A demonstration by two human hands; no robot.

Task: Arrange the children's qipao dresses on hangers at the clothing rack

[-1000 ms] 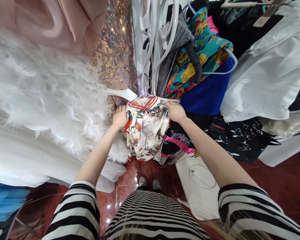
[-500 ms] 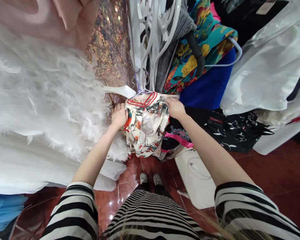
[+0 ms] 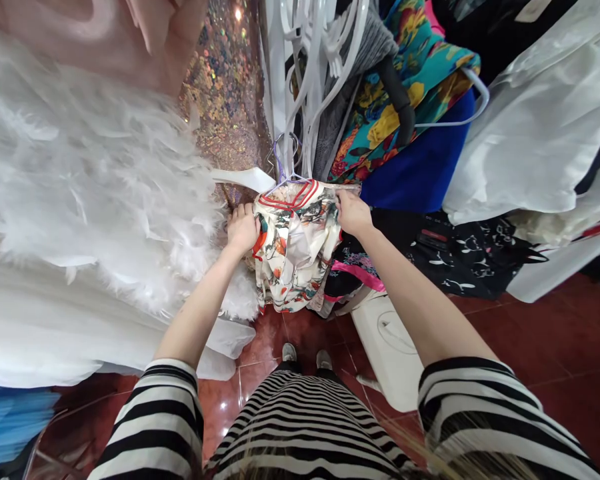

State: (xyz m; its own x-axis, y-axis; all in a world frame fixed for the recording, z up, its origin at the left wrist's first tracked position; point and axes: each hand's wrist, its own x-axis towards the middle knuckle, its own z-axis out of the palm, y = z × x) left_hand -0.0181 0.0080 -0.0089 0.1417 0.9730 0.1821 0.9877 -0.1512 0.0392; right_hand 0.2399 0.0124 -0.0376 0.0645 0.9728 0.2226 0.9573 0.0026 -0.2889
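A white floral blouse (image 3: 293,250) with red trim at its V-neck hangs in front of me on a thin purple wire hanger (image 3: 281,172). My left hand (image 3: 243,228) is closed on the garment's left shoulder edge. On the opposite shoulder, my right hand (image 3: 353,212) pinches the fabric. Both fingertips are partly hidden by cloth and by the backs of the hands. Just beyond the left hand, a white hanger arm (image 3: 245,178) sticks out beside the neckline.
A white feathered garment (image 3: 105,173) fills the left, beside a sequined one (image 3: 225,93). Several white hangers (image 3: 325,73) hang above. To the right are a colourful floral garment (image 3: 405,87), blue cloth (image 3: 417,173) and white satin (image 3: 535,127). A white board-like object (image 3: 385,353) lies on the red tiles (image 3: 540,340).
The view has shifted slightly, so everything sits a little further right. Both hands keep their hold on the blouse, which looks nearly the same.
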